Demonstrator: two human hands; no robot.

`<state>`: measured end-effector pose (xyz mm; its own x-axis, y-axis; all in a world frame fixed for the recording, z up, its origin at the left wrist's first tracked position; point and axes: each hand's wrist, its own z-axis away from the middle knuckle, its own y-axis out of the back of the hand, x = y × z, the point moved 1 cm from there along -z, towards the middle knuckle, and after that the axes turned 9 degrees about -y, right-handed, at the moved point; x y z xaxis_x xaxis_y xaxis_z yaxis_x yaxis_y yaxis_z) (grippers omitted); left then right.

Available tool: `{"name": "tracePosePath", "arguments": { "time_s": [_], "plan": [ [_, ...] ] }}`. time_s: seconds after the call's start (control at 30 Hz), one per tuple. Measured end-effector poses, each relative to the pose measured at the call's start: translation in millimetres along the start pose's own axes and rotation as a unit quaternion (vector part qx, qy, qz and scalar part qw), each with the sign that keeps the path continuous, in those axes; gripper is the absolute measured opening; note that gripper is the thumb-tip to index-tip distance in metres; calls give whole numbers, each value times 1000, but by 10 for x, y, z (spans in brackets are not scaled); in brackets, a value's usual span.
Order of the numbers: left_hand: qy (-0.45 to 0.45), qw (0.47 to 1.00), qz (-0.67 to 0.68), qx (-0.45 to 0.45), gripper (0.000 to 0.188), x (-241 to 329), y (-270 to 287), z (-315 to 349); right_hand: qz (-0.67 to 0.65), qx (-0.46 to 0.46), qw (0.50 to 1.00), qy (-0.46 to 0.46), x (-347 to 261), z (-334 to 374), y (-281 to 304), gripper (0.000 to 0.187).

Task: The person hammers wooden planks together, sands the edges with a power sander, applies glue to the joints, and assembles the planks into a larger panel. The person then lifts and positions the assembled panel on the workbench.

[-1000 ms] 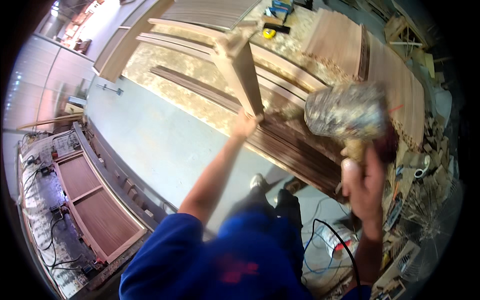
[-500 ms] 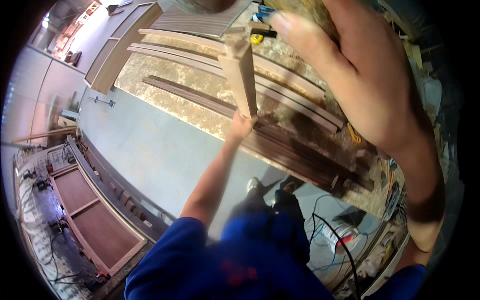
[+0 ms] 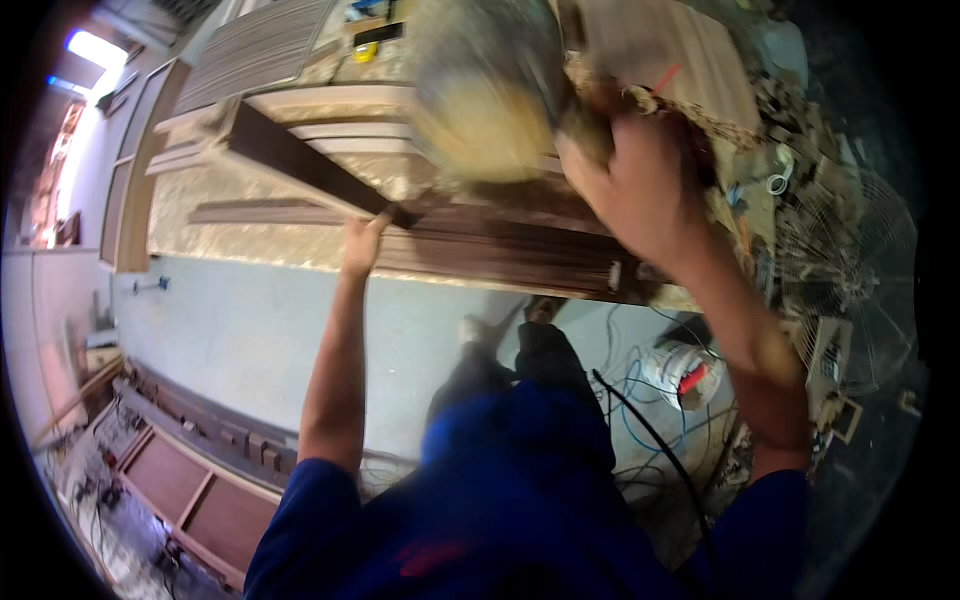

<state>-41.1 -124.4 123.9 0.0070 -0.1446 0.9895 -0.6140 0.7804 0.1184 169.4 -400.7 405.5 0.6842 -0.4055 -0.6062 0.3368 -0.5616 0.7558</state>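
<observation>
My left hand (image 3: 365, 240) is closed round the near end of a wooden board (image 3: 300, 160), dark on its face with a pale edge. The board tilts up and away to the left over the speckled workbench (image 3: 180, 238). My right hand (image 3: 645, 185) is wrapped round the handle of what looks like a mallet (image 3: 490, 95). Motion smears its large grey head and tan face, which hang above the bench and hide part of it. Beside my left hand, dark wooden strips (image 3: 490, 248) lie along the bench's near edge.
Pale strips (image 3: 345, 130) lie farther back, near a yellow tape measure (image 3: 366, 52). A framed panel (image 3: 140, 170) leans at the bench's left end. Another framed panel (image 3: 165, 475) lies at lower left. A white bucket (image 3: 660, 372), cables and a fan (image 3: 850, 280) are at the right.
The board has gone from nearly upright to leaning left. My right hand has moved down and away from the camera, bringing the mallet head into full view. The whole view has turned.
</observation>
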Motion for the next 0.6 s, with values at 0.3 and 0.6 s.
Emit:
{"name": "tracePosePath", "arguments": {
  "time_s": [0.3, 0.6],
  "plan": [
    [163, 947, -205, 188, 59, -944, 636, 2382, 144, -5, 851, -505, 4322, 2427, -29, 37],
    [383, 869, -312, -27, 55, -248, 354, 3628, 116, -58, 756, -642, 6236, 3730, -157, 71]
  ]
}}
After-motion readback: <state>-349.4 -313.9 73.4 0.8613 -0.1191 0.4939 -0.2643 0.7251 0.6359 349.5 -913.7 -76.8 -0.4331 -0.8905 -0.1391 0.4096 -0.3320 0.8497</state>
